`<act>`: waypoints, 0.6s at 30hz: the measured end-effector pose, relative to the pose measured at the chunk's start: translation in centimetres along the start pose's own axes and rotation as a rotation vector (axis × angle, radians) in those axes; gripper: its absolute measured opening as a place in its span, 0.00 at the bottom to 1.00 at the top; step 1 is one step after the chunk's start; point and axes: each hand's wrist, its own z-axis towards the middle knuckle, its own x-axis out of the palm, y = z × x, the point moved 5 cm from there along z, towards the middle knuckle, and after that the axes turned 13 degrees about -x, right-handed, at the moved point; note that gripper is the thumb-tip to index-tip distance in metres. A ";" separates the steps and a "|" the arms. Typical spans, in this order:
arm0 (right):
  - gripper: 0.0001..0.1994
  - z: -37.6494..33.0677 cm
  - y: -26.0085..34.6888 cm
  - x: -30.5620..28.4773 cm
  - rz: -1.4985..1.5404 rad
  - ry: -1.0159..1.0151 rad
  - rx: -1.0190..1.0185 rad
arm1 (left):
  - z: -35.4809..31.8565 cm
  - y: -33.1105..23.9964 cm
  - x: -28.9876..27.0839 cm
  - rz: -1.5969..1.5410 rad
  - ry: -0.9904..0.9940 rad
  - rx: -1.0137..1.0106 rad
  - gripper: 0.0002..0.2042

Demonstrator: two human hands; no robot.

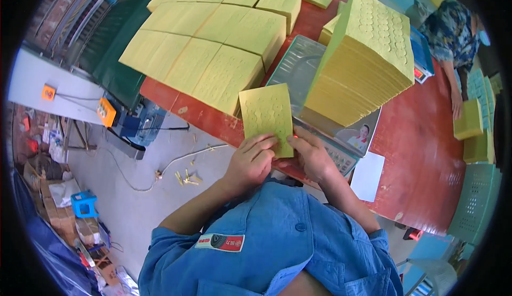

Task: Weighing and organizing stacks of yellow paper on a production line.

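A yellow sheet of perforated paper (pixel 266 109), perhaps a thin bundle of them, is upright in front of my chest. Rows of curved cut marks cover its face. My left hand (pixel 250 160) grips its lower left part, with the fingers bent over the front. At the lower right edge my right hand (pixel 313 155) pinches the same paper with thumb and fingers. Just beyond my right hand, a tall leaning stack of yellow paper (pixel 352 72) rests on a tabletop scale (pixel 298 56) and hides much of its tray.
Rows of yellow paper blocks (pixel 202 45) cover the left part of the red table (pixel 416 157). A white sheet (pixel 368 176) lies by the scale. Across the table, at the right, a co-worker's arm (pixel 455 91) reaches near more blocks (pixel 469 119). A cable (pixel 178 159) crosses the floor.
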 end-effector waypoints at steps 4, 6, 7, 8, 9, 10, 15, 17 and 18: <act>0.18 0.9 -1.0 -0.6 -0.200 -0.026 -0.118 | -1.5 0.8 1.4 -0.018 0.010 -0.090 0.07; 0.15 1.4 -1.1 -1.3 -0.486 -0.014 -0.247 | -1.1 1.2 1.1 -0.046 -0.020 -0.087 0.07; 0.15 1.1 -0.9 -1.7 -0.628 0.007 -0.340 | -1.4 1.2 0.2 -0.040 -0.112 -0.136 0.10; 0.14 0.7 -0.6 -1.9 -0.771 0.022 -0.432 | -1.6 1.7 -0.9 -0.108 -0.236 -0.301 0.10; 0.13 0.1 -0.9 -2.0 -0.637 -0.015 -0.457 | -2.0 2.2 -1.6 -0.181 -0.351 -0.465 0.11; 0.13 -0.6 -0.5 -1.5 -0.683 0.019 -0.553 | -2.5 3.4 -1.5 -0.582 -0.369 -0.653 0.11; 0.05 -4.8 6.1 1.7 -0.628 -0.017 -0.655 | -1.6 1.6 -2.6 -1.212 -0.075 -0.936 0.13; 0.05 -5.9 10.2 2.1 -0.678 -0.052 -0.771 | 3.9 -2.5 -5.1 -1.145 -0.056 -0.844 0.12; 0.05 -6.4 12.4 2.4 -0.722 -0.057 -0.868 | 6.6 -3.9 -6.7 -1.074 -0.068 -0.771 0.11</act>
